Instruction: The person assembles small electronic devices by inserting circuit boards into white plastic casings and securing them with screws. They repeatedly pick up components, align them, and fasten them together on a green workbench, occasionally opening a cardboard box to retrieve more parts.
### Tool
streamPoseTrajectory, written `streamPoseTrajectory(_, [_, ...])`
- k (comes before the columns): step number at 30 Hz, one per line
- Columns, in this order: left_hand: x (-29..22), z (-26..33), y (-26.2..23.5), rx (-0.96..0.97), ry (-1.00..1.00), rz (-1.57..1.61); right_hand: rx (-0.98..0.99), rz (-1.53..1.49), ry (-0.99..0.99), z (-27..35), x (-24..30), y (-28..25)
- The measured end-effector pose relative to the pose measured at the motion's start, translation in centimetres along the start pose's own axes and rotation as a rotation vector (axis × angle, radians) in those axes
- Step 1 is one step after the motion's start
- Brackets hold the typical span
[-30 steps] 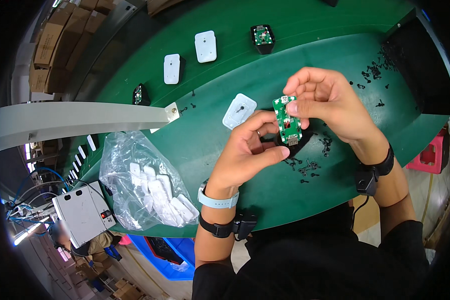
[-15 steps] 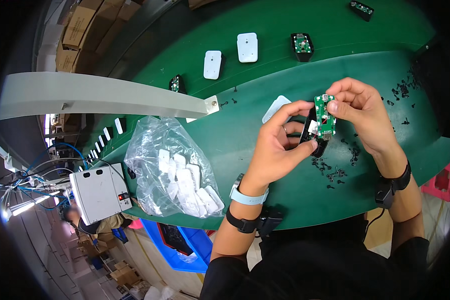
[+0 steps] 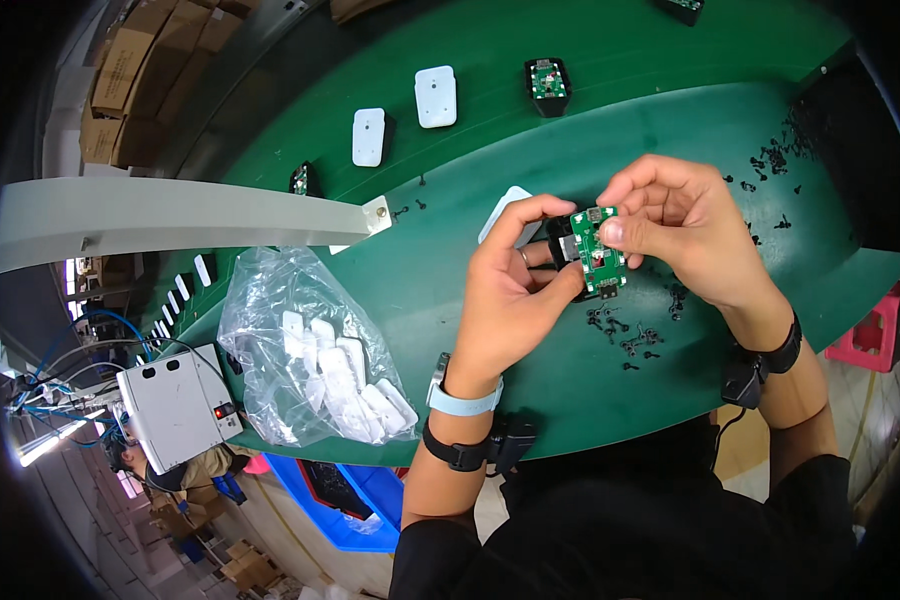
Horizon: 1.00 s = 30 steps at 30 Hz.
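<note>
Between finger and thumb, my right hand pinches the upper edge of a green circuit board. My left hand is wrapped round a small black plastic housing, its thumb along the lower side. The board is tilted in front of the housing, and a pale piece shows between them. Behind my left fingers a white cover plate lies on the green table. Small black screws are scattered just below the two parts.
A clear plastic bag of white covers lies at the left, beside a grey metal box. A pale metal beam crosses from the left. On the far green strip stand white-covered units and an uncovered housing with a board. More screws lie at right.
The circuit board has turned and tilted away from the housing, which my left hand has rotated. The whole scene has shifted leftward in the view.
</note>
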<state>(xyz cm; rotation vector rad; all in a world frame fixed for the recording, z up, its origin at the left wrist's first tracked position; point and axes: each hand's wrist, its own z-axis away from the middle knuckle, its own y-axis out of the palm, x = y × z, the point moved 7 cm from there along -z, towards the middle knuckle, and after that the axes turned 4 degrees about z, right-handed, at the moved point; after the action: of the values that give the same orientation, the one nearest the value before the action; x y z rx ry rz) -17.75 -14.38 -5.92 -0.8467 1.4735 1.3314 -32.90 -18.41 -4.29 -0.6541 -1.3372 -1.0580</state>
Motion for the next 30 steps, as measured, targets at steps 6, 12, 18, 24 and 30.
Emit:
streamPoseTrajectory(6, [-0.1, 0.1, -0.3, -0.072, 0.066, -0.033, -0.019, -0.013, -0.006, 0.2, -0.4, 0.5])
streamPoseTrajectory(12, [0.7, 0.3, -1.2, -0.17, 0.015, 0.066, -0.033, 0.056, -0.004, 0.3, -0.8, 1.1])
streamPoseTrajectory(18, [1.2, 0.4, -0.7, -0.179, -0.125, 0.108, -0.101, 0.251, -0.148, 0.4, -0.8, 0.9])
streamPoseTrajectory(24, [0.8, 0.4, -0.4, -0.134, -0.196, 0.228, -0.131, 0.442, -0.258, 0.4, 0.4, 0.9])
streamPoseTrajectory(30, [0.0, 0.5, 0.0, -0.062, -0.131, 0.093, -0.093, 0.478, -0.343, 0.3, 1.2, 1.0])
